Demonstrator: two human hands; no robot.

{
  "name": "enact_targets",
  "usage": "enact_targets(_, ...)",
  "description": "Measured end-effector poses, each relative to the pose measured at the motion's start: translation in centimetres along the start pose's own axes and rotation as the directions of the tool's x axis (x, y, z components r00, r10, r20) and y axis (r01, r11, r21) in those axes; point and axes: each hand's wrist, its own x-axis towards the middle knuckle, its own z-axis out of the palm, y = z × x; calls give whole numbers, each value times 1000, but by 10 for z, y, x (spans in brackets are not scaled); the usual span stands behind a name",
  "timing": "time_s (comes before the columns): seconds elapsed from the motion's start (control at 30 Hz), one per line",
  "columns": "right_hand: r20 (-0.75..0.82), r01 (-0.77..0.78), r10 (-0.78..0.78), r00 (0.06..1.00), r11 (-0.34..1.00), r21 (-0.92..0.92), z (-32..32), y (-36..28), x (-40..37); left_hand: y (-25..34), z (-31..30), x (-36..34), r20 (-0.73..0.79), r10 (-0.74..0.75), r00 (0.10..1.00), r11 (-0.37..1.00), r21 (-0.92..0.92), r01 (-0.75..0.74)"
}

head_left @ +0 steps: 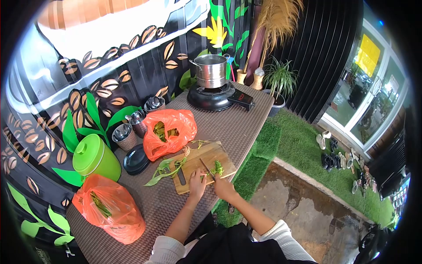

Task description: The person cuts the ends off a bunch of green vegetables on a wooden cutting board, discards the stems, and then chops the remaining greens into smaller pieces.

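Observation:
On the wooden cutting board point(192, 164) lies a small heap of chopped greens point(217, 167). My right hand point(223, 186) is closed round a knife point(206, 166), its blade pointing away from me over the board. Just left of the blade, my left hand point(198, 182) has its fingers closed on green stems at the board's near side. Long leafy greens point(163, 170) spread over the board's left edge onto the table. Beyond the board, an open orange bag point(181, 122) holds more leaves.
A metal pot point(211, 72) stands on a portable stove point(210, 97) at the table's far end. At left are a green lidded container point(102, 163), black plates point(136, 160), cutlery holders point(125, 135) and another orange bag point(115, 215). The table's right edge point(259, 127) runs past the board.

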Motion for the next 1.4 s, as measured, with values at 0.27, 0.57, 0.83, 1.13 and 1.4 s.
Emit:
enact_targets(0.27,-47,-6,11,999,996,94,16,6,19,-5,2,3,-25,-12,1000,997,-74,11)
enact_targets(0.57,36,-117,116,993,993,11,20,-11,-9,-16,-5,22,107,-278,955,905,-305,297)
enact_targets(0.83,52,-42,41,998,999,24,8,-2,11,-9,-5,8,22,-113,993,975,-191,115)
enact_targets(1.13,-34,-27,28,999,999,26,35,-2,9,-6,-8,3,-72,0,997,999,-47,-3)
enact_targets(1.4,22,-154,153,988,988,28,17,-27,-13,-13,-13,14,99,-206,973,953,-207,223)
